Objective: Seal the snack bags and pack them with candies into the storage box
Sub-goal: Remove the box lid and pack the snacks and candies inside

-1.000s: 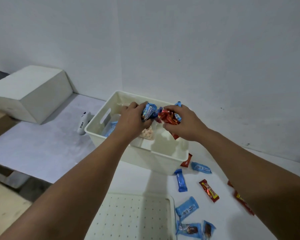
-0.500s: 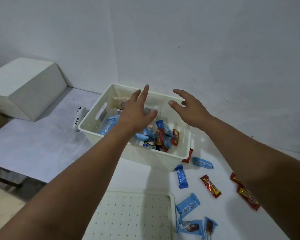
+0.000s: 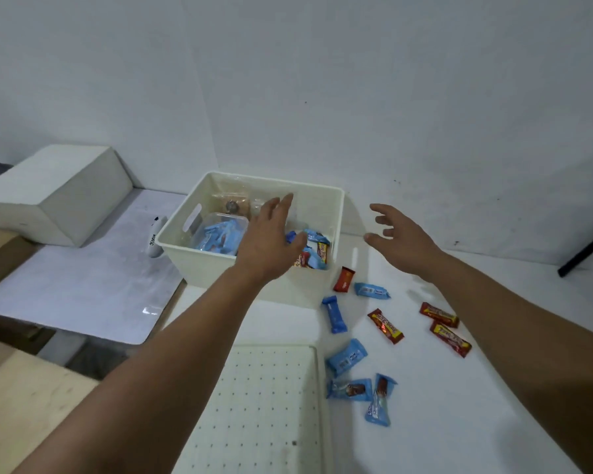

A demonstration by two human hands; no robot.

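The white storage box [image 3: 336, 213] stands at the table's middle. Inside lie a clear bag of blue candies [image 3: 220, 236], a bag of brown snacks [image 3: 231, 204] at the back, and a heap of loose blue and red candies [image 3: 317, 249] in the right front corner. My left hand [image 3: 271, 239] hovers over the box, fingers spread, holding nothing. My right hand [image 3: 399, 236] is open just right of the box, above the table. Several blue candies [image 3: 346, 357] and red candies [image 3: 386, 326] lie scattered on the table in front of the box's right side.
A white perforated lid [image 3: 264, 405] lies flat near me. A white sealer tool [image 3: 154, 237] rests against the box's left side on a grey mat [image 3: 83, 285]. A white block [image 3: 55, 193] sits at far left. A black rod [image 3: 586, 251] leans at far right.
Both hands held candies over the box a second ago, then let them drop inside. Since then, the hands have spread open and the right one has drifted right, off the box.
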